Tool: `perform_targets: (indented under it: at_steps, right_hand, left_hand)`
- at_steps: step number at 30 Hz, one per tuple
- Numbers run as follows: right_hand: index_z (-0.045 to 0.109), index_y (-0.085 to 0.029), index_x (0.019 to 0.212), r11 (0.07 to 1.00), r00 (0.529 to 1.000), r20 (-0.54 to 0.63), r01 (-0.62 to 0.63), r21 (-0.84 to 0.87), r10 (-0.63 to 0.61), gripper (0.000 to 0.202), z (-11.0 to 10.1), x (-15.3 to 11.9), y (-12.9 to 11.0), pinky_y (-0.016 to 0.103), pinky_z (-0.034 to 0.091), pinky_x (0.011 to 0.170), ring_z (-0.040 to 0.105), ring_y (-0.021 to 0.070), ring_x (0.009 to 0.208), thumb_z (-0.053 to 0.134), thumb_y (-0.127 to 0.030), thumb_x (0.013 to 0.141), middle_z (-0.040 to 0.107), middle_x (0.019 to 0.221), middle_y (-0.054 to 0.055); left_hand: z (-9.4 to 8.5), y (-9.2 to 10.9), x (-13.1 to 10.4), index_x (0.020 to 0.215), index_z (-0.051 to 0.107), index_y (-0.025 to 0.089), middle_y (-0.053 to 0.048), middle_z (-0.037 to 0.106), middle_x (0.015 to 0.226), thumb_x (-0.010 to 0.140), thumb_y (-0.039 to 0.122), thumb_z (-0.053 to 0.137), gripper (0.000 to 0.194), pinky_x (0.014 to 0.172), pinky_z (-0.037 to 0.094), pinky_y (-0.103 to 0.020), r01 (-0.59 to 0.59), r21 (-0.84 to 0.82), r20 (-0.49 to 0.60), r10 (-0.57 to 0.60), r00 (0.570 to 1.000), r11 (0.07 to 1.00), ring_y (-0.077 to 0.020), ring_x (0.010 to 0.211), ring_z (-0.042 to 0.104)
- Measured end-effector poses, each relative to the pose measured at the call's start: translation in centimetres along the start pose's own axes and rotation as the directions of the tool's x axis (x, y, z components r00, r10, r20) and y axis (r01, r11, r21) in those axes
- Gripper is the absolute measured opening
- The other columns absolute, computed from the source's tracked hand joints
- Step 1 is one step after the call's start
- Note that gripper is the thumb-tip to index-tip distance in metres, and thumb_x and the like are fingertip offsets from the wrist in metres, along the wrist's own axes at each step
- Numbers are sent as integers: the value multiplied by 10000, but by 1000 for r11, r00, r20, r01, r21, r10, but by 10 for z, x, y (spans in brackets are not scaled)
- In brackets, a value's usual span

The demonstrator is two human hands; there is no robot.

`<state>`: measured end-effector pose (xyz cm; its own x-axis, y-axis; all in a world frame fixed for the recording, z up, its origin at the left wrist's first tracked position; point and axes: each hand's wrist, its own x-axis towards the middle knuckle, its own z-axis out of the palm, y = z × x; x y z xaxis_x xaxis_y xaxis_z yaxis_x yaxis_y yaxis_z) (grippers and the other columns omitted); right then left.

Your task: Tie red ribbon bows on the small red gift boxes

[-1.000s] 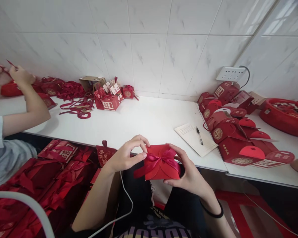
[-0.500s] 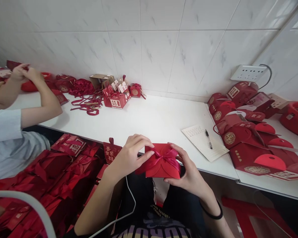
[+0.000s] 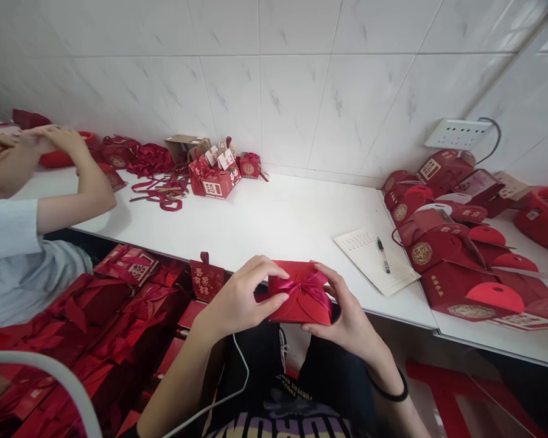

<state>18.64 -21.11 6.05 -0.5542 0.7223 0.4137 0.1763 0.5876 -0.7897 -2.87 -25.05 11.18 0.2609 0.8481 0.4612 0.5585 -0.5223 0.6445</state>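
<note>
Gripping red box (image 3: 299, 311) by its right end in right hand (image 3: 348, 311), above lap (image 3: 340, 371), near white table (image 3: 285, 219). With left hand (image 3: 243, 297), touching ribbon bow (image 3: 308, 285) nearer its knot than half a second ago; cannot tell whether pinching.

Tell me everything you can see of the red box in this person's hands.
The red box looks like smooth paperboard, closed, with curved flap edges on its top. A shiny, darker pink-red ribbon bow sits over them. The box is held top toward the camera, above the lap, by the white table's near edge. The right hand grips its right end; the left hand is at the bow's left side, pinch unclear.
</note>
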Motion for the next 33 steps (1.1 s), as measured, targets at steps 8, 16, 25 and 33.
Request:
perform_targets:
  at_steps: [8,16,25,33]
  right_hand:
    - [263,-275,1373,1000,999,-35,-24,-3,24,775,-4,-4,1,443,471,963,449,267,1204,703,-400,747,351,1375,117]
    - [255,-290,1378,999,998,-64,16,-31,-18,785,-2,-2,3,447,456,975,384,267,1259,711,-389,747,348,1379,106]
    - [272,-271,1372,992,992,-104,55,-116,-67,761,1,2,0,507,394,1014,318,294,1303,710,-343,754,332,1393,126]
    - [268,-270,1377,991,988,-127,74,-112,-88,766,-2,1,-1,515,389,1017,307,298,1309,707,-364,756,312,1407,125]
  left_hand:
    - [19,1,8,987,535,187,-37,570,894,846,60,465,203,732,500,-266,-63,43,-153,68,986,997,-132,846,570]
    - [32,5,-1,1052,483,177,-30,542,807,767,72,475,304,687,480,-304,-6,257,-283,81,956,966,-156,751,530]
    - [22,9,-6,1068,472,197,-43,549,958,749,237,587,341,796,459,-329,308,-38,-259,-307,916,951,-175,873,537]
    - [39,11,2,1077,493,186,-80,539,1054,810,175,552,273,868,454,-364,48,109,-423,2,906,993,-202,1021,514]
